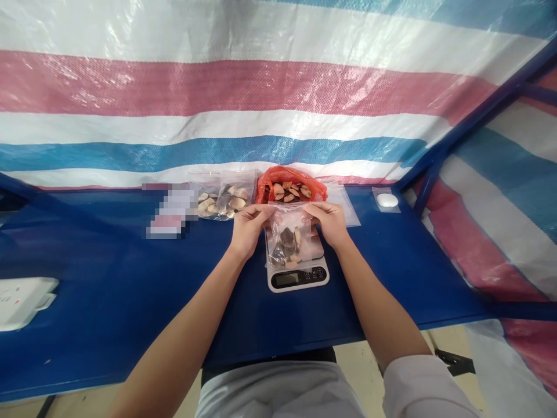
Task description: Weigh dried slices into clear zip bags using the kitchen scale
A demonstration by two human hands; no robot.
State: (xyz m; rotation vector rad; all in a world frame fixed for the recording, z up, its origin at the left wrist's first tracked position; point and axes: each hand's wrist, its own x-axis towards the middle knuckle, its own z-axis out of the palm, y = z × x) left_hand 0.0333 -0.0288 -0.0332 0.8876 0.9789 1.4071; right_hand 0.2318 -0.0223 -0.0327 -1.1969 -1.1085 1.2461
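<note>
Fingers (263,212) of the left hand (246,231) and right hand (332,223) pinch a clear bag (286,239) by its upper corners. Nearest the body (278,386) runs the edge of the tabletop (130,302), blue surface stretching left to a power strip (24,302). The bag is above a scale (300,282) lettered M and T. Behind, a red bag (282,172) and filled bags (237,204) crowd before striped sheeting (217,87).

There are one left hand (248,229), one right hand (331,222), one held clear bag (290,216), two other filled bags (235,203) (206,204), one red bag (281,174), one scale (300,280), one power strip (26,299), one white oval object (387,200) and one table (130,302), the slices (287,238) overlapping too much to count.
</note>
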